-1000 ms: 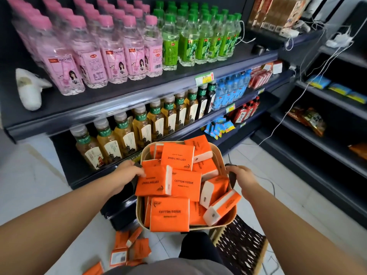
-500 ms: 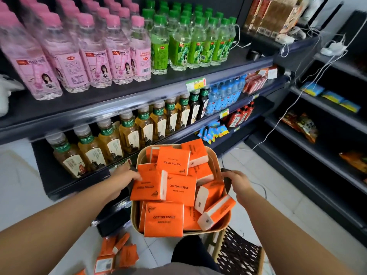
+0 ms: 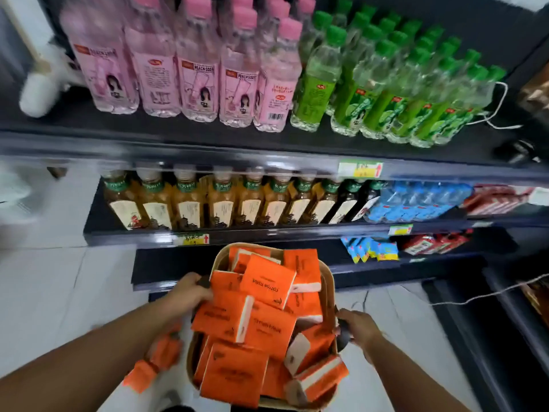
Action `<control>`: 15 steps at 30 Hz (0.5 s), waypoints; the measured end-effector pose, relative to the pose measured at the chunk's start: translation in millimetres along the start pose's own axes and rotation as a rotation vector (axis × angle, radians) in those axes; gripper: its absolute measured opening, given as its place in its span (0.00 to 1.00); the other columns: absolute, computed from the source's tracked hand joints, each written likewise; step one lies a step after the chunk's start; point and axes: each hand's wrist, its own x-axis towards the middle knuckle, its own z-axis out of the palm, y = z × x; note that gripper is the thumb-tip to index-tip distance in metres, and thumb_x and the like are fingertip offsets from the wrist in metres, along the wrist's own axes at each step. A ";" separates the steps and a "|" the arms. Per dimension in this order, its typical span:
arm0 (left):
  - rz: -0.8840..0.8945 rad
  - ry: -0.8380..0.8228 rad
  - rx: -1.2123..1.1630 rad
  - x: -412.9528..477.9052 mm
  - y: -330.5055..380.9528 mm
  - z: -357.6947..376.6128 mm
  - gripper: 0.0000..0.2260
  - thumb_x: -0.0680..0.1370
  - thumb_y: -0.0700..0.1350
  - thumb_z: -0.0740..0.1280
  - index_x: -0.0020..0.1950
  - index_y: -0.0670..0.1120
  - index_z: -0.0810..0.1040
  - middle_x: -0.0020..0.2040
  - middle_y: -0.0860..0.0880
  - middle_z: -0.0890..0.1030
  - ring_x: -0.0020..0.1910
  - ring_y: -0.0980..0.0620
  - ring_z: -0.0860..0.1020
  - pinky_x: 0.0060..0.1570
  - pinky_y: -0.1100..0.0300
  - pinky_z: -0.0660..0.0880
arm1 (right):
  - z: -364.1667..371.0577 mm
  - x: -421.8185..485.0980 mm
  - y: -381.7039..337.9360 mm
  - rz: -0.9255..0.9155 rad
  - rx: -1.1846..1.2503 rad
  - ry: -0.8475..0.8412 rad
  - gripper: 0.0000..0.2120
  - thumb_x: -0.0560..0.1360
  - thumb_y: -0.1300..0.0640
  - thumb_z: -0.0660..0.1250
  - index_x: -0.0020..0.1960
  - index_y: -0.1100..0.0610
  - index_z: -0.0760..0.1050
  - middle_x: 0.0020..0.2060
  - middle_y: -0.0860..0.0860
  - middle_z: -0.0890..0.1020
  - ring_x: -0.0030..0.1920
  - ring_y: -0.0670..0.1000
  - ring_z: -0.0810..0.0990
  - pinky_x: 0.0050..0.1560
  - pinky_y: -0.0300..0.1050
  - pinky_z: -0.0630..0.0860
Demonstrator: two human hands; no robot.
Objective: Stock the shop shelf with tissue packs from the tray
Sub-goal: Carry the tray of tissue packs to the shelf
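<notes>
A tan tray [image 3: 329,289] heaped with several orange tissue packs [image 3: 267,285] hangs in front of me, low in the head view. My left hand [image 3: 187,294] grips the tray's left handle and my right hand [image 3: 358,330] grips the dark handle on its right side. Beyond the tray's far end runs the dark lower shop shelf [image 3: 166,264], bare on its left part. A few more orange packs [image 3: 157,361] lie on the floor under my left forearm.
Pink and green bottles [image 3: 208,69] fill the top shelf, amber tea bottles [image 3: 222,203] and blue packs the middle one. Blue sachets [image 3: 370,249] and red packets sit on the lower shelf's right. A second dark rack stands at the right with a white cable across it.
The view has turned to face the shelves squarely and moved closer. Both hands still hold the tray, which now points at the lower shelf; the stool below has left view.
</notes>
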 end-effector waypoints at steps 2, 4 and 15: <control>-0.010 0.001 -0.027 -1.5 -4.9 5.8 0.14 0.58 0.39 0.72 0.40 0.40 0.73 0.33 0.43 0.78 0.33 0.48 0.78 0.34 0.60 0.75 | -1.1 10.9 -6.4 -0.005 -0.042 -0.040 0.16 0.60 0.46 0.72 0.35 0.60 0.77 0.31 0.59 0.81 0.34 0.55 0.75 0.36 0.44 0.68; -0.021 0.023 -0.055 -3.2 -14.1 5.7 0.09 0.63 0.37 0.71 0.40 0.39 0.75 0.33 0.45 0.79 0.35 0.49 0.79 0.36 0.59 0.75 | 1.7 12.8 -12.7 -0.015 -0.078 -0.054 0.12 0.71 0.52 0.69 0.36 0.61 0.76 0.31 0.58 0.80 0.31 0.53 0.75 0.34 0.43 0.68; -0.032 0.157 -0.105 -33.8 -52.8 -13.6 0.07 0.73 0.29 0.64 0.42 0.39 0.78 0.35 0.45 0.82 0.35 0.48 0.80 0.27 0.64 0.74 | 53.0 4.9 5.0 -0.159 -0.150 -0.114 0.28 0.68 0.40 0.74 0.55 0.61 0.76 0.41 0.55 0.85 0.39 0.55 0.84 0.32 0.42 0.76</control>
